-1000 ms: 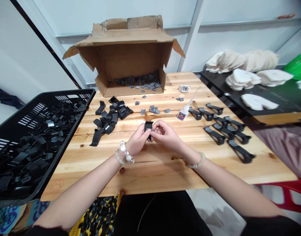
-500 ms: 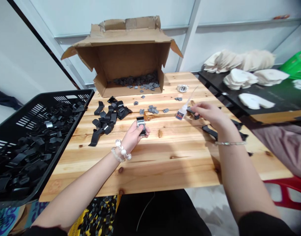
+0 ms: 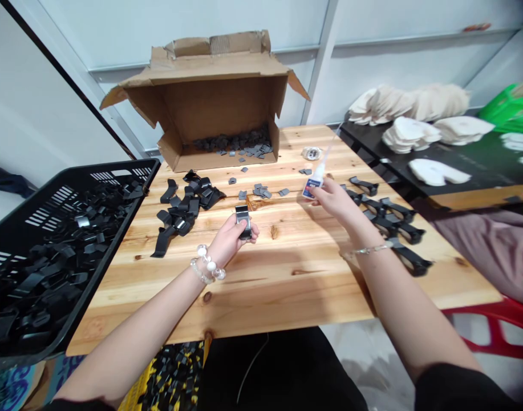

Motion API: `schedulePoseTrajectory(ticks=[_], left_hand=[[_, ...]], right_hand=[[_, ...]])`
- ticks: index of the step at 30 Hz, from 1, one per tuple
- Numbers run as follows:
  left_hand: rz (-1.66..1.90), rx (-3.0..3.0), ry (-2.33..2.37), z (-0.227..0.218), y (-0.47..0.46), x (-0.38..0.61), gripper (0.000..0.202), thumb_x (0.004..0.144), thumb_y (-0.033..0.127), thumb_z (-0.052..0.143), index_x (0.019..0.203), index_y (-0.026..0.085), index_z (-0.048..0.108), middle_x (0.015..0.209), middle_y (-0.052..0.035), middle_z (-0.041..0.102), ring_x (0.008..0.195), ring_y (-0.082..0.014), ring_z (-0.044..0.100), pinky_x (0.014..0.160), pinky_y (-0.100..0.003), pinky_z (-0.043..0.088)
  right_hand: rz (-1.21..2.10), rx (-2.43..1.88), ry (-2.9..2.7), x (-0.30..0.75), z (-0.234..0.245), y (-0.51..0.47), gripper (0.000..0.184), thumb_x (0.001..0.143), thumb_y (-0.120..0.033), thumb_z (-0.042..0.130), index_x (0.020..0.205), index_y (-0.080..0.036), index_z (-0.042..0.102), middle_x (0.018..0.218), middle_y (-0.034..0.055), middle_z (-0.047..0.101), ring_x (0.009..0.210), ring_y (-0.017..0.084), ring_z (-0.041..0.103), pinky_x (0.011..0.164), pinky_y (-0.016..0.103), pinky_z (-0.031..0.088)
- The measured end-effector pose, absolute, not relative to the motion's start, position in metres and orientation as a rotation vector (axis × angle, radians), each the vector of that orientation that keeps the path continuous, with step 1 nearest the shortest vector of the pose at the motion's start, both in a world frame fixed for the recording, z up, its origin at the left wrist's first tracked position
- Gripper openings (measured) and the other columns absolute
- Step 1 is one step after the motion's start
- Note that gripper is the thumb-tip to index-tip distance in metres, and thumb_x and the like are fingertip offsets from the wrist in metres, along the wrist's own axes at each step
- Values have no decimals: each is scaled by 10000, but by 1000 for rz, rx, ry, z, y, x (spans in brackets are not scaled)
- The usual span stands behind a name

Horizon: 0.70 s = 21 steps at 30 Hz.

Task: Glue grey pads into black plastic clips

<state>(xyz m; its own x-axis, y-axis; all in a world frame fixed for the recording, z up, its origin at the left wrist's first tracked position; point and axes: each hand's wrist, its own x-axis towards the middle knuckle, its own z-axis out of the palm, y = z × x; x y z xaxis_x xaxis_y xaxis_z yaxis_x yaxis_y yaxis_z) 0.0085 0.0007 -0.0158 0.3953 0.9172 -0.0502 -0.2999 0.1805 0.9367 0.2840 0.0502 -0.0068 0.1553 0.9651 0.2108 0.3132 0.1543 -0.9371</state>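
Black curved piece sits in the left hand, pinched, standing roughly upright over the middle of the tabletop; from my station I can't tell if its lower end touches wood. Left fingers clamped on it: thumb flat on the front face, the others curled behind and past its right edge.

Right hand has the small bottle, gripped low on its right side, thumb and fingertips closed against it; I can't see the far fingers. Bottle leans right, long thin nozzle up. Can't tell if its base is off the wood.

Materials: piece looks smooth, glossy, hard, bent at the top. Bottle white, blue-and-red label, pale translucent nozzle. Tabletop is pale wood, streaky grain, dark knots. Small flat grey squares lie loosely between the hands, beyond them; more inside the brown cardboard box, open side facing me. Left: jumbled heap of black parts, then a slotted black crate full of similar ones. Right: longer arched black pieces, loosely grouped by the right forearm.
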Motion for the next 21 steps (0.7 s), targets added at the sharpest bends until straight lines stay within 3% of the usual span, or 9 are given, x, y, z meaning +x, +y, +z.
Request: schedulePoseTrajectory(ticks=[5,10,13,16,21], left_hand=[[929,1065,748,-15,0,8,280,822,358,612,922,164,437,750,-24,623,675,-130,582,679,-289,460],[802,1114,779,-14,-1,7,313,825,403,598,936,154,446,679,-34,642,597,-138,581,612,-277,449],[720,1145,804,-16,-1,8,307,816,406,590,910,148,453,634,-38,647,542,-139,576,567,-268,438],[691,1164,826,-17,-1,10,290,810,400,582,892,156,449,631,-28,649,529,-132,579,565,-261,443],[655,1185,834,-13,-3,11,255,815,389,558,875,169,443,605,-16,646,499,-128,580,528,-250,437]], right_hand=[[926,-1222,-1270,260,11,40,229,778,-391,625,844,-183,556,700,-12,585,581,90,539,537,205,446],[968,-1009,-1100,256,24,35,353,765,-531,609,814,-201,494,630,-38,503,551,78,485,522,203,424],[983,-938,-997,260,30,33,408,664,-493,731,833,-201,500,632,-41,516,549,76,490,503,199,407],[984,-912,-941,263,33,31,418,612,-425,787,780,-214,468,572,-75,416,497,57,413,473,192,372],[982,-890,-888,261,36,29,368,659,-395,727,689,-209,410,530,-74,318,463,51,303,431,191,297]])
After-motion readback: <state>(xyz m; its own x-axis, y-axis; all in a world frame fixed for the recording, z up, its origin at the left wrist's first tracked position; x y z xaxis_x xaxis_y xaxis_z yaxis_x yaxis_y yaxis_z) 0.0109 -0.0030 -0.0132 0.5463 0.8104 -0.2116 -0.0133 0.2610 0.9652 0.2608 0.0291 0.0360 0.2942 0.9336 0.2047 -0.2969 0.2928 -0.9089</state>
